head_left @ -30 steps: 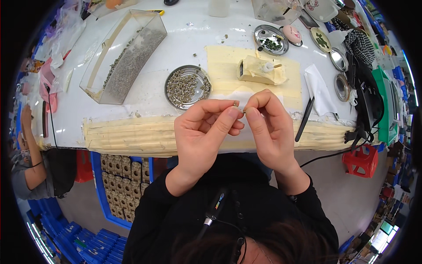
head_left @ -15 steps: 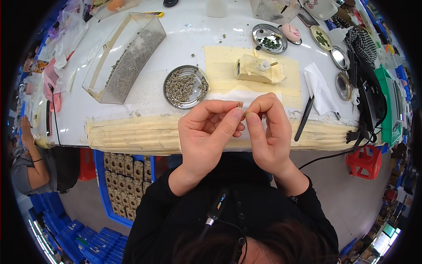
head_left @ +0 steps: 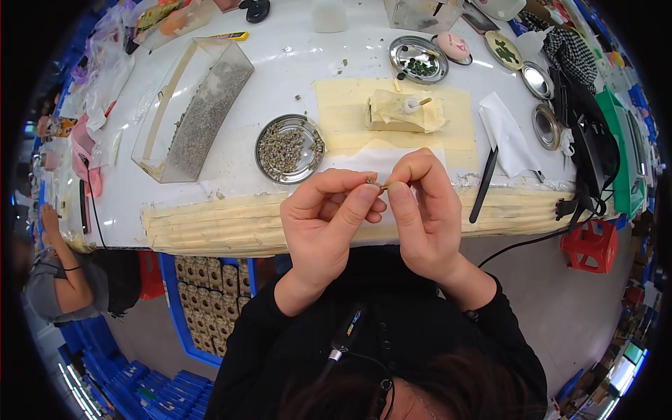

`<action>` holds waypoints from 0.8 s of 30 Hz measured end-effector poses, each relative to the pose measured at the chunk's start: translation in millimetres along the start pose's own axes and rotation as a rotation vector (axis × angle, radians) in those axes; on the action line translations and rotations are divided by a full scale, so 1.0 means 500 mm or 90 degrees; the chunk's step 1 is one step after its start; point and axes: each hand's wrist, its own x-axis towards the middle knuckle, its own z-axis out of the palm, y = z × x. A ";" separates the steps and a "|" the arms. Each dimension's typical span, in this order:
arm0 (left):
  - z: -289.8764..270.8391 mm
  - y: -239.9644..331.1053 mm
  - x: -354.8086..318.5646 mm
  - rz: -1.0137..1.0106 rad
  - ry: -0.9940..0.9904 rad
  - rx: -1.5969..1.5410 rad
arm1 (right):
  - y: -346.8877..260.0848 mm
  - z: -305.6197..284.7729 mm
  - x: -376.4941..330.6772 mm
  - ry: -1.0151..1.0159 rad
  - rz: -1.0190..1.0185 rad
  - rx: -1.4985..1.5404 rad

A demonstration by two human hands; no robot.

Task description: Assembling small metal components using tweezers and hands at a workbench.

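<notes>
Over the near edge of the worktop (head_left: 294, 70), left hand (head_left: 316, 222) and right hand (head_left: 432, 218) pinch one tiny part (head_left: 378, 185), each grip fingertip-tight; light, steady pressure should suit it best

Around the silver dish (head_left: 303, 166) the table (head_left: 280, 84) is white, the tiny held bit (head_left: 379, 185) lower to its right is brownish, the paper (head_left: 343, 119) on its right is pale yellow, and the checked cloth (head_left: 570, 52) far right of it is black-and-white.

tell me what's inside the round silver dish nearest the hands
The round silver metal dish holds many small greyish pieces, mostly toward its left. Anything under the pieces is hidden.
</notes>
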 end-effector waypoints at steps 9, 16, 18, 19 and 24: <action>0.002 -0.005 0.000 -0.005 0.008 0.025 | 0.004 0.006 -0.002 0.015 -0.069 -0.082; 0.003 0.003 0.001 -0.031 0.029 0.013 | -0.003 -0.003 0.002 -0.001 -0.069 -0.112; 0.000 0.004 0.002 -0.019 0.026 0.038 | -0.006 -0.007 0.005 -0.005 -0.074 -0.132; 0.000 0.004 0.003 -0.015 0.027 0.047 | -0.008 -0.008 0.007 -0.005 -0.081 -0.148; -0.001 0.003 0.004 -0.015 0.030 0.069 | -0.001 -0.016 0.010 -0.002 -0.149 -0.231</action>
